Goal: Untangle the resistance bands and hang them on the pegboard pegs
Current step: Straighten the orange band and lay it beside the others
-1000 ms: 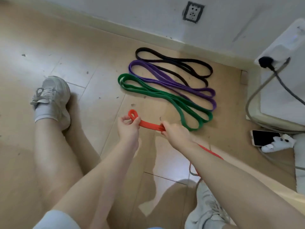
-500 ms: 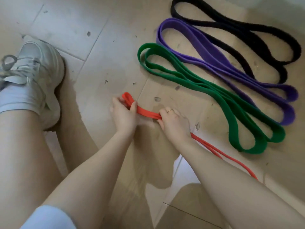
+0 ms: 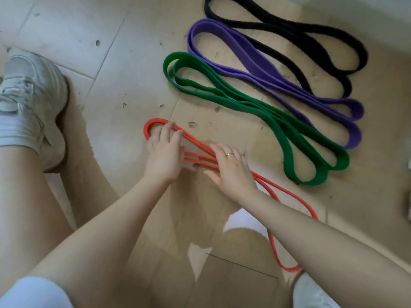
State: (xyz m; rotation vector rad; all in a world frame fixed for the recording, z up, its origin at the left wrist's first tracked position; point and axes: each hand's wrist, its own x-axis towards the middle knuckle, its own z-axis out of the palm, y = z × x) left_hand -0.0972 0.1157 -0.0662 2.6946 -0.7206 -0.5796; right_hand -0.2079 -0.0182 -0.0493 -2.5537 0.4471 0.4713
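Pressing the red band (image 3: pixel 200 155) flat on the floor (image 3: pixel 124 70), the left hand (image 3: pixel 163 155) and right hand (image 3: pixel 231 168) lie spread-fingered on it, likely to settle its folds. It lies near, beside the green band (image 3: pixel 255 105), purple band (image 3: pixel 278 78) and black band (image 3: pixel 300 34), laid out farther right.

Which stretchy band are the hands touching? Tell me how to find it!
Look at the tan floor, where four folded bands lie in a slanted row. The nearest one to the person is the red band, under the left hand and right hand. It is the thinnest, much narrower than the green band next to it.
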